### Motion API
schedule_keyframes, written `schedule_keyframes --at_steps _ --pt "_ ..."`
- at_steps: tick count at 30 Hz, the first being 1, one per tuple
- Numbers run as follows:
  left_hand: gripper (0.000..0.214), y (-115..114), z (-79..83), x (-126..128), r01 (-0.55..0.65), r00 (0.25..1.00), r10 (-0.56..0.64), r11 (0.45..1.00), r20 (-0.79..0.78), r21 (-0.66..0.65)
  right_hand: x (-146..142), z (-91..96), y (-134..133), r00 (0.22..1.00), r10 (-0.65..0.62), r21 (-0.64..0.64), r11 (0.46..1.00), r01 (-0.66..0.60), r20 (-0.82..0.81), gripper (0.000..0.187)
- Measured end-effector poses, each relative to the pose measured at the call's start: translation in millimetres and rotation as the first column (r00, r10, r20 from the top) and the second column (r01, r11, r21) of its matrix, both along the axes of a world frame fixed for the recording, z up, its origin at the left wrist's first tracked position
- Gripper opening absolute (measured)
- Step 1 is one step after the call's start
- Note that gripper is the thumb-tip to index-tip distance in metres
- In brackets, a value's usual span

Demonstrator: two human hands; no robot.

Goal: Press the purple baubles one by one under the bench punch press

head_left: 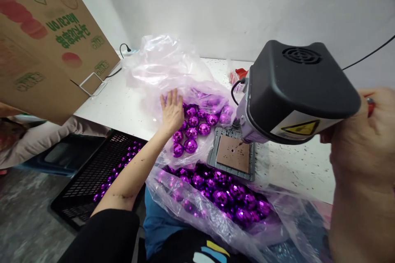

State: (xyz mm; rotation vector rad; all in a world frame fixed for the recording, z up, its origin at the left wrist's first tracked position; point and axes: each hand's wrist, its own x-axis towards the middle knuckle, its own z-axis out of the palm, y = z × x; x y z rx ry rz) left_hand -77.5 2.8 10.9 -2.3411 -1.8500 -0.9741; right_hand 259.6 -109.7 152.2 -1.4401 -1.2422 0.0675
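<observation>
My left hand [172,113] lies with its fingers spread on a clear plastic bag [166,65], at the edge of a group of shiny purple faceted balls [193,121]. My right hand [361,144] is closed at the right side of a black machine head [304,86] with a vent on top and a yellow warning label. What its fingers wrap round is hidden behind the housing. Below the head sits a grey base plate with a brown square pad [233,154]. In front of me, another clear bag [210,213] holds many more purple balls [220,195].
A large printed cardboard box [52,45] stands at the left, near a white wire stand [92,84]. Below the table edge is a black crate [83,181] containing purple balls. Another person's leg [55,139] shows at far left. Dark specks dot the white table [296,168].
</observation>
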Motion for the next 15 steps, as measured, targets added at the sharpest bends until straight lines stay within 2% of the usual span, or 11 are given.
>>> schedule_keyframes --at_steps 3,6,9,10,13,15 --pt "0.054 13.2 -2.9 -21.1 -0.129 0.992 0.129 0.989 0.001 -0.076 3.1 1.4 1.7 0.998 -0.018 -0.026 0.999 0.02 0.062 0.032" --pt "0.043 -6.2 2.7 -20.4 -0.128 0.992 0.128 0.986 -0.006 -0.103 3.7 2.3 2.8 0.993 -0.053 -0.029 0.998 0.056 0.104 0.03" --pt "0.022 -39.9 12.9 2.6 -0.057 0.998 0.057 0.998 -0.028 -0.003 1.3 2.6 4.0 0.995 -0.047 -0.021 0.999 0.049 0.092 0.03" --pt "0.021 -49.9 14.5 13.8 -0.008 0.998 0.008 1.0 -0.07 -0.006 0.2 2.6 4.6 0.996 -0.042 -0.012 0.999 0.043 0.08 0.03" --pt "0.027 -65.6 8.3 48.3 0.129 0.957 -0.157 0.983 -0.243 -0.128 -2.1 2.4 5.9 0.998 -0.037 0.013 0.999 0.036 0.054 0.032" --pt "0.035 -63.2 -1.6 65.2 0.142 0.927 -0.202 0.969 -0.315 -0.204 -2.0 2.3 5.4 0.998 -0.033 0.005 0.999 0.033 0.045 0.033"
